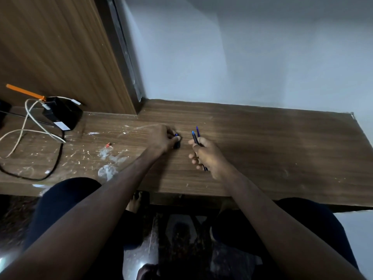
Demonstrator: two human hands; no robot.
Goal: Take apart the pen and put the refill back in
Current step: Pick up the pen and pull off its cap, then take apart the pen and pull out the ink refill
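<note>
My right hand (207, 156) holds two thin blue parts side by side above the wooden desk (262, 150): the pen barrel (194, 137) and the slimmer refill (198, 131), both pointing away from me. A short end of one sticks out below the palm. My left hand (163, 138) rests on the desk a little to the left, fingers closed on a short dark blue pen piece (177, 141), which touches the desk surface. Which piece of the pen it is I cannot tell. The two hands are apart.
A black charger block (64, 115) with white and black cables (30, 134) lies at the desk's left end, beside an orange stick (24, 90). A small red scrap (108, 145) and white stains mark the desk. Wooden panel and wall stand behind.
</note>
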